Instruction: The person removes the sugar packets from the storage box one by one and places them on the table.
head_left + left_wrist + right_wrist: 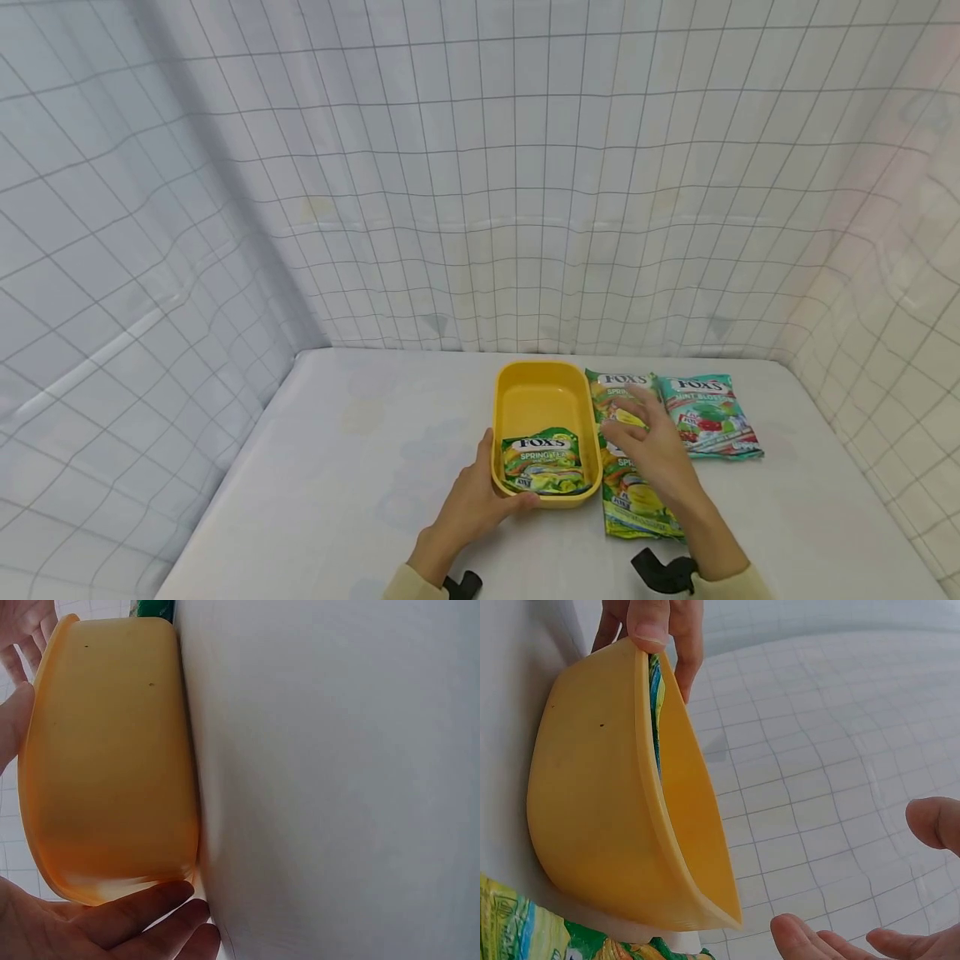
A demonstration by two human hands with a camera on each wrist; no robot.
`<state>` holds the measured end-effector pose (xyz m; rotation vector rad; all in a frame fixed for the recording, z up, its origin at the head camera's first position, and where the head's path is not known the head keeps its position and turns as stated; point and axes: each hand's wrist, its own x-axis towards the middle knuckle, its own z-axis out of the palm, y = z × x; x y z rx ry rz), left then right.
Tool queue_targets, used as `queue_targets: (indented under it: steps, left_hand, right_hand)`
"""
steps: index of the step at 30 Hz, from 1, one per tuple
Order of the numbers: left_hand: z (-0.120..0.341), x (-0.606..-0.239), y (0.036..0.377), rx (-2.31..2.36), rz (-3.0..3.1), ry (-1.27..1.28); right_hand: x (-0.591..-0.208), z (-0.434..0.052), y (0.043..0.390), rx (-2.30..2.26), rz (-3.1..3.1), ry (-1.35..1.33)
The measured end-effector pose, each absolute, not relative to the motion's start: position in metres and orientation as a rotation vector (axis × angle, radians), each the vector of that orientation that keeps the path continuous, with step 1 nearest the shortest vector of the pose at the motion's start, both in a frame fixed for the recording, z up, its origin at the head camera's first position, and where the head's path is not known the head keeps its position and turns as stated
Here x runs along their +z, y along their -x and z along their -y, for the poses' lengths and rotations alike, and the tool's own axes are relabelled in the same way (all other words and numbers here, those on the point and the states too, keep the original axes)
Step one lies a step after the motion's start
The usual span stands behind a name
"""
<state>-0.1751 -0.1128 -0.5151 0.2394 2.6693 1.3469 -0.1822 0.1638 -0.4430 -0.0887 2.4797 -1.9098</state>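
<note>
From the head camera, one Fox's Spring Tea candy bag (543, 461) already lies inside the yellow tub (545, 386), at the end nearest the left hand (480, 498), whose thumb hooks over the near rim. The right hand (651, 440) hovers with relaxed, spread fingers, holding nothing, above a second Spring Tea bag (632, 500) on the white table (337, 467); a Fruit Blossom bag (708, 414) lies beyond its fingertips. So one bag appears packed and two are left outside.

The left wrist view shows fingers (142, 911) against the tub's outer wall.

The right wrist view shows loosely open fingertips (810, 939) beside the tub; nothing blocks it.
</note>
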Motion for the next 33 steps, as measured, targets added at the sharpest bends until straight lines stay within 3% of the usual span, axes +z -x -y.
queue_targets:
  steps: [33]
  left_hand:
    - [0.113,-0.516,0.174,1.324,-2.692,-0.259]
  right_hand:
    - [-0.457,-0.126,0.189,-1.852,-2.392,0.19]
